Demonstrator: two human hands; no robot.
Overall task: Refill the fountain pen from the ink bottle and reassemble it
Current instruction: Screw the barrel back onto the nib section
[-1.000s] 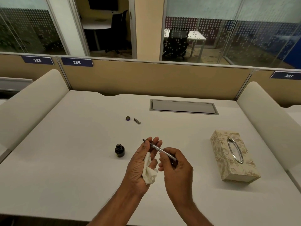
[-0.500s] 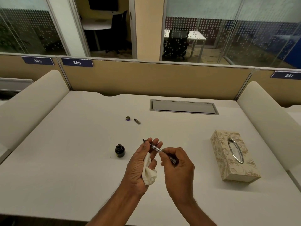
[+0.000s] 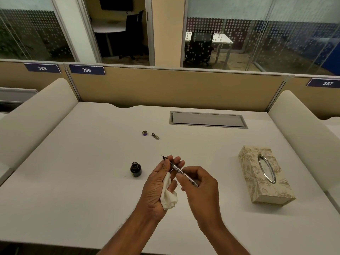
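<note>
The fountain pen (image 3: 179,171) lies slanted between both hands, nib pointing up and left. My left hand (image 3: 159,183) pinches the pen near the nib and keeps a crumpled white tissue (image 3: 168,195) tucked under its fingers. My right hand (image 3: 199,186) grips the pen's barrel at the rear. The open dark ink bottle (image 3: 136,169) stands on the white desk (image 3: 73,181) just left of my left hand. Farther back lie the bottle cap (image 3: 145,133) and a small metal pen part (image 3: 155,136).
A patterned tissue box (image 3: 265,174) sits to the right. A grey cable hatch (image 3: 207,120) is set in the desk near the tan partition (image 3: 174,89). White padded dividers flank the desk on both sides.
My right hand has shifted along the barrel, first toward the nib, then back a little, showing more of the pen's body. My left hand and the tissue stay put.
</note>
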